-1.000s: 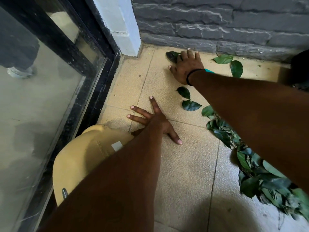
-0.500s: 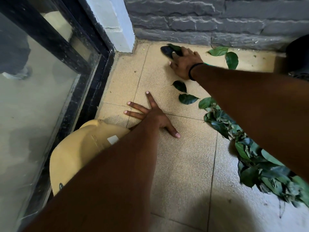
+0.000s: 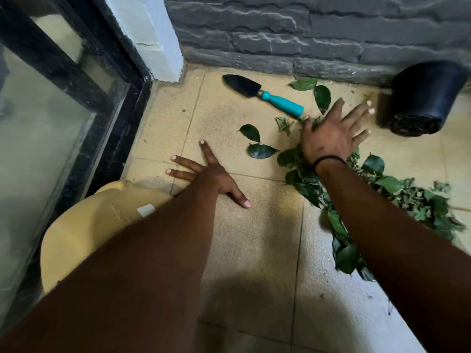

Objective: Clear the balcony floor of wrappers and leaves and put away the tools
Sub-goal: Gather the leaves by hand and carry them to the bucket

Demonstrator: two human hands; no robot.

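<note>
One second earlier the right hand covered the black-bladed, teal-handled trowel at upper centre; now it spreads flat, gripping nothing, over the green leaves at right, raking them together. Left hand braces open-fingered on the tiled floor.

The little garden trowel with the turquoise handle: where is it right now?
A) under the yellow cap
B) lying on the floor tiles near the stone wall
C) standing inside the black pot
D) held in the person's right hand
B: the trowel lies flat on the floor tiles near the wall, with the open right hand over leaves beside its handle end, not gripping it.
</note>
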